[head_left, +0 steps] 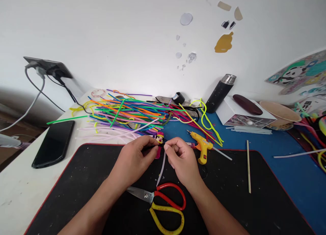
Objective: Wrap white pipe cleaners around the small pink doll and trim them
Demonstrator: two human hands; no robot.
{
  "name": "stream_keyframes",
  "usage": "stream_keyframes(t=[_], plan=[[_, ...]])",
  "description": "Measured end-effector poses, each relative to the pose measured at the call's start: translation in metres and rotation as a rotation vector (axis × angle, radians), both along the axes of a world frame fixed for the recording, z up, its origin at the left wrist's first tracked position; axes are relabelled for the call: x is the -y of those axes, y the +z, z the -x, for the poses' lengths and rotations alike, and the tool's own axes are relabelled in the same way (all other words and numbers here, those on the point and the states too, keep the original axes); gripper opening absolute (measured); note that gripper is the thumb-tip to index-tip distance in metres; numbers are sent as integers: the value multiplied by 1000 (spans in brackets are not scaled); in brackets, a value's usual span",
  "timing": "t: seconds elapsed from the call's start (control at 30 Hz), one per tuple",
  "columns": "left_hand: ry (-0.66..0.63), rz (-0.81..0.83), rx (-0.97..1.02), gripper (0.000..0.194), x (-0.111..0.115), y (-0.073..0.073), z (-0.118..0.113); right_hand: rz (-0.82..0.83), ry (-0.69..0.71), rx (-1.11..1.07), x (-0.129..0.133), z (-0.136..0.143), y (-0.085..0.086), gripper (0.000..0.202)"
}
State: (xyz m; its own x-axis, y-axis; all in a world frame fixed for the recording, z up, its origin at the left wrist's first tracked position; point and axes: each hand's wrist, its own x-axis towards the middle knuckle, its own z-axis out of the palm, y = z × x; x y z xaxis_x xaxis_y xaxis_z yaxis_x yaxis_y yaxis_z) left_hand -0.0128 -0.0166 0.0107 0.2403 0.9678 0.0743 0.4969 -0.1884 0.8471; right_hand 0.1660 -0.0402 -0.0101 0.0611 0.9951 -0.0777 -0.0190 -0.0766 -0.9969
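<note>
Above black mat (229,180), I'm watching left hand (137,157) and right hand (182,160) pinching dark strand (161,144); overtugging could be slipping it free, jerking either toward nearby scissors (147,195).

The scissors (154,197) show metal blades (139,193) and glossy plastic handles (166,208), the mat (224,180) looks matt, the phone (54,143) glossy.

A thin black stem (161,145) is held about level, from nine to three o'clock. Behind it, a small upright doll (160,139), partly hidden, shows its yellow face toward twelve o'clock.
</note>
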Motion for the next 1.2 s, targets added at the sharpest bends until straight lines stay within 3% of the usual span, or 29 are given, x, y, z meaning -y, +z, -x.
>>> stream_keyframes(t=[0.27, 0.53, 0.73, 0.97, 1.2], plan=[[19, 9, 18, 14, 0, 3, -2, 10, 18, -13, 0, 0, -2, 26], [-49, 81, 102, 19, -1, 10, 1, 2, 35, 3, -2, -1, 0, 26], [-92, 110, 106, 18, -1, 9, 0, 9, 69, -25, 0, 0, -1, 29], [-33, 84, 109, 18, 2, 7, -2, 39, 112, -84, 0, 2, -3, 30], [-61, 114, 122, 17, 1, 6, -3, 29, 99, -97, 0, 2, -3, 34]])
